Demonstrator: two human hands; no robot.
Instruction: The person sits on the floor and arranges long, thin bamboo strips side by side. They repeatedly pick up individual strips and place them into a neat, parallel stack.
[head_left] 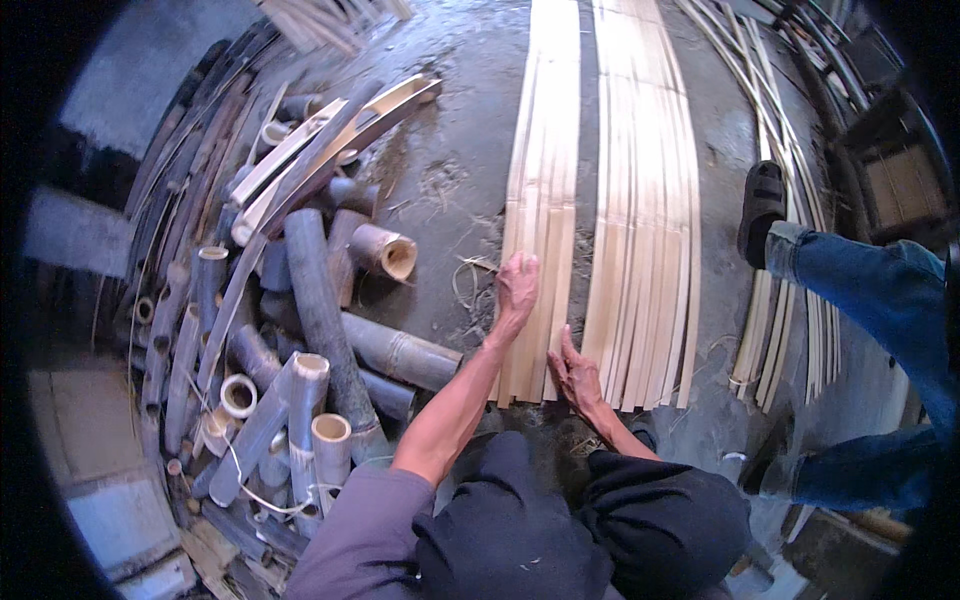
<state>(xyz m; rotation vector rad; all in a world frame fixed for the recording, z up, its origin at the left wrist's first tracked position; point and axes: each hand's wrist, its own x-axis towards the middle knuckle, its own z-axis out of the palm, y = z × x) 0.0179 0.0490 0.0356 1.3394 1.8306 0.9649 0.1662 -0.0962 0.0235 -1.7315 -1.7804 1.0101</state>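
Pale split bamboo strips lie side by side on the floor in two long rows, a narrower left row (pixel 545 130) and a wider right row (pixel 645 190). My left hand (pixel 517 288) is closed at the outer left edge of the narrower row, its curled fingers at an edge strip. Lower down, my right hand (pixel 578 380) rests against that row's right edge near the strips' near ends. Its fingers are stretched out and apart, with nothing held. A gap of dark floor separates the two rows.
To the left is a heap of cut bamboo tubes (pixel 395 350) and split halves (pixel 370 120). Thin loose strips (pixel 785 190) lie at the right, where another person's jeans leg (pixel 865 285) and dark sandal (pixel 763 205) reach in. My knees (pixel 510 530) are close below.
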